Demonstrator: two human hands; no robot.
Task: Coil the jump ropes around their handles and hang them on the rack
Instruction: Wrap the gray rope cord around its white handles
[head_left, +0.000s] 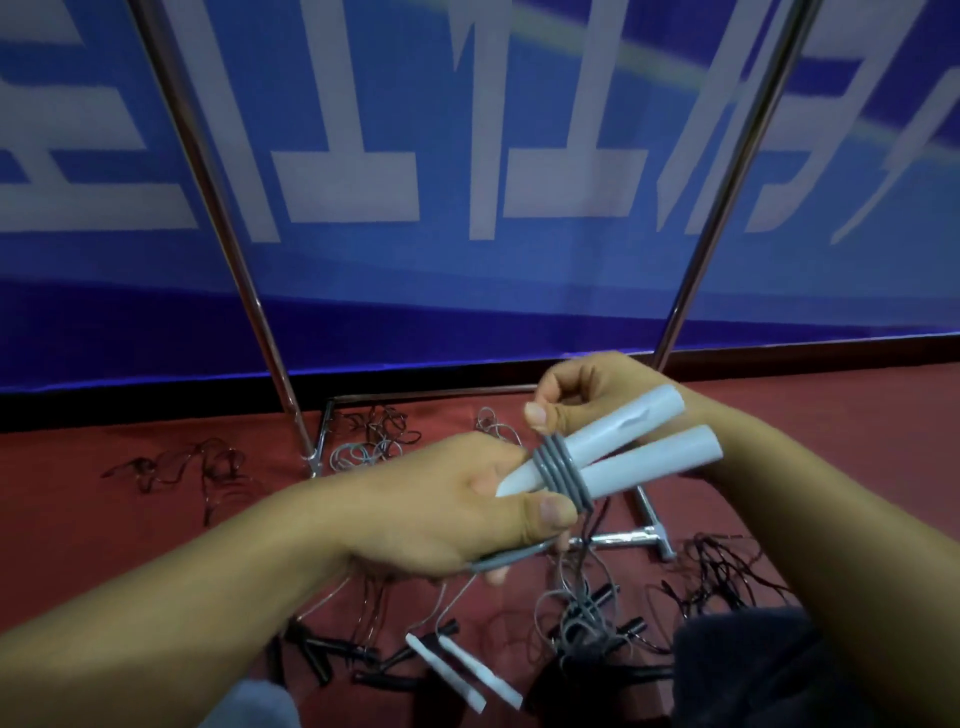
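Note:
Two white jump-rope handles (639, 451) lie side by side in front of me, bound near their narrow ends by several turns of grey rope (563, 474). My left hand (447, 506) pinches the narrow ends and holds a stretch of the grey rope against its palm. My right hand (582, 397) grips the handles from behind, thumb pressing on the coil. The loose rope hangs down to the floor. The rack (234, 260) is a chrome frame; its two slanted poles rise beyond my hands and its base bars rest on the red floor.
More ropes lie on the red floor: a white-handled pair (462, 670), black handles (322, 660), a grey tangle (582, 608) and dark tangles (176, 467) left and right. A blue banner (467, 260) stands behind the rack. My knees show at the bottom edge.

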